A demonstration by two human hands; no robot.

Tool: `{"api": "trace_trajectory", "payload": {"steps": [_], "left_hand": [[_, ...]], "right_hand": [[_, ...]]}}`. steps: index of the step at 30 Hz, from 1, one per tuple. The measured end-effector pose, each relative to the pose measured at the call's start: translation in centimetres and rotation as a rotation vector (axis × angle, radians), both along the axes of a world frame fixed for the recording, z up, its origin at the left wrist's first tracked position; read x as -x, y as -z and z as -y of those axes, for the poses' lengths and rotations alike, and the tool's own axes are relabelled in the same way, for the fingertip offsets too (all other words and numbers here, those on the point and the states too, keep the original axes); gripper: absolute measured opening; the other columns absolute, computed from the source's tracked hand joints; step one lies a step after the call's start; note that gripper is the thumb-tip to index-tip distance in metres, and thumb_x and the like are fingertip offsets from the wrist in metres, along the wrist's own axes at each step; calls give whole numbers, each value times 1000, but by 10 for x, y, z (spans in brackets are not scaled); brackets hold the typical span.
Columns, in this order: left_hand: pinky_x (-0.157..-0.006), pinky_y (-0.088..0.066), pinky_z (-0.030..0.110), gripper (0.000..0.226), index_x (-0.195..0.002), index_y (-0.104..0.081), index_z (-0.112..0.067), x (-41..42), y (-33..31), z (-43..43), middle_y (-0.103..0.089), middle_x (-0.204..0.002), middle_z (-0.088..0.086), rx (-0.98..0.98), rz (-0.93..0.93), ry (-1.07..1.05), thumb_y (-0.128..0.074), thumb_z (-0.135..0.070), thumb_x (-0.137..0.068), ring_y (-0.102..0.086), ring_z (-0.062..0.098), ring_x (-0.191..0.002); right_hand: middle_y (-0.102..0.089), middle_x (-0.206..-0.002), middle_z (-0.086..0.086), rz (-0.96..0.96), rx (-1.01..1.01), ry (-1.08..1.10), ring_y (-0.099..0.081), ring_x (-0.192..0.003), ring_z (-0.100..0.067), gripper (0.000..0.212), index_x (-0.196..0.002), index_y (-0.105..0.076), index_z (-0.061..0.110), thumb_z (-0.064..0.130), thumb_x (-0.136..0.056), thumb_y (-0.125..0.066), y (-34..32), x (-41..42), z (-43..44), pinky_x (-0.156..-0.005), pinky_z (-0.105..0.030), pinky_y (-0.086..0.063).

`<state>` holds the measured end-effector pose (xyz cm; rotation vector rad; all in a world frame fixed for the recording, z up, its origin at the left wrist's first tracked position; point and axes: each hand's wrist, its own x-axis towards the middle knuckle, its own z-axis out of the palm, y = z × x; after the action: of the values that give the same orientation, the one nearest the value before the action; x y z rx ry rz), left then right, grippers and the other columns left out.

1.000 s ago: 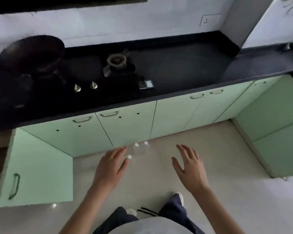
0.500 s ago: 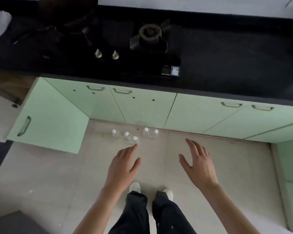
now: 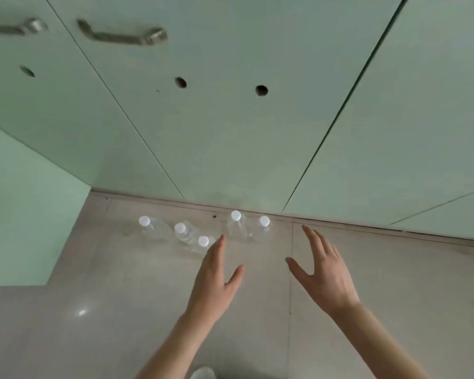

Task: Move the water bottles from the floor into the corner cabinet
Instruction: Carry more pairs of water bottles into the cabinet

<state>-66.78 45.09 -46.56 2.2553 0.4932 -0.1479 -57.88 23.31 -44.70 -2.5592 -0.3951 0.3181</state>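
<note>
Five clear bottles (image 3: 237, 228) with white caps, upright on the floor (image 3: 107, 310), in a loose row just before the foot of the pale green doors (image 3: 230, 132). Three to the left, close together; two to the right, side by side, bodies seeming to meet. Nearest bottle (image 3: 203, 242) of the three just left of the left hand's fingertips (image 3: 221, 239); touching or not, cannot tell. Left hand (image 3: 214, 280) open, fingers straight and together, thumb spread, holding nothing, pointing toward the gap between the three and the two. Right hand (image 3: 323, 272) open too, fingers straight and slightly fanned, thumb out, empty, near the right-most bottle (image 3: 264, 224) but apart from it. Both forearms bare, reaching in from the bottom edge. Higher up, two metal handles (image 3: 121, 34), blurred, and three round holes (image 3: 261, 90) in the doors. At far left, another green panel (image 3: 25, 214) standing out from the row. Tip of a pale shoe (image 3: 203, 373) at the bottom edge
</note>
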Motion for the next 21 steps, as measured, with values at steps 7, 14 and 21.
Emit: {"api": "trace_trajectory", "payload": {"steps": [7,14,21], "left_hand": [[-112,-9,12,88,-155,-9,-14,-40,219,5,-14,-162,0,113,37,-47,-66,-32,-91,-13,8,-148],[-119,-21,30,103,-155,-6,-17,-77,313,-4,-18,-161,4,199,100,-308,-77,-32,-81,-19,14,-148],[-111,-38,41,98,-148,-26,-24,-105,328,-20,-45,-148,-6,267,215,-369,-85,-30,-69,-41,7,-136]], "right_hand": [[-42,-148,6,-22,-80,26,-42,-134,-18,84,-153,-27,24,52,-85,-66,210,-32,-7,-104,-30,-41],[-40,-148,9,-32,-211,41,-45,-133,-12,87,-150,-28,25,47,-80,-75,310,-52,-28,-95,-25,-41],[-54,-129,14,-161,-465,147,-52,-120,-8,75,-134,-41,27,32,-73,-85,334,-62,-59,-94,-23,-41]]}}
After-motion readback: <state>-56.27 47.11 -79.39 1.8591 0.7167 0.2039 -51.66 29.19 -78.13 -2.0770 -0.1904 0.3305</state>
